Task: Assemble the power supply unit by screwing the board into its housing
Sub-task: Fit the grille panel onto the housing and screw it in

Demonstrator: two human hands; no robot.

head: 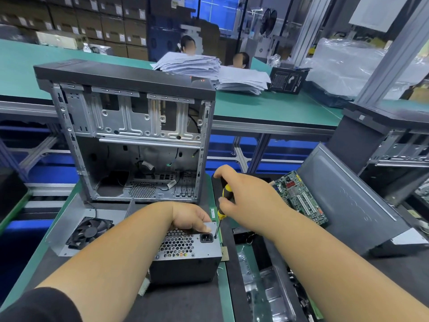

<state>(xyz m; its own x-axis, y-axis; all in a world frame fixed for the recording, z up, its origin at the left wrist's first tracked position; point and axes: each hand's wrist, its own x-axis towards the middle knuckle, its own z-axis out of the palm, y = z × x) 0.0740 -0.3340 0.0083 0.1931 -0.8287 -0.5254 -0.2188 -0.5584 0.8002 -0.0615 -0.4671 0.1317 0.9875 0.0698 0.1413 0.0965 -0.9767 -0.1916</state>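
Note:
The power supply unit stands on the dark mat in front of me, a grey metal box with a honeycomb grille and a black mains socket on its upper face. My left hand grips its far top edge, fingers curled over the rim. My right hand holds a yellow-and-black screwdriver nearly upright. Its tip sits at the corner of the housing just right of the socket. The board inside the housing is hidden.
An open computer case stands upright behind the unit. A metal panel with a black fan lies at the left. A green motherboard and a grey case side panel lie at the right. Trays of metal parts sit below.

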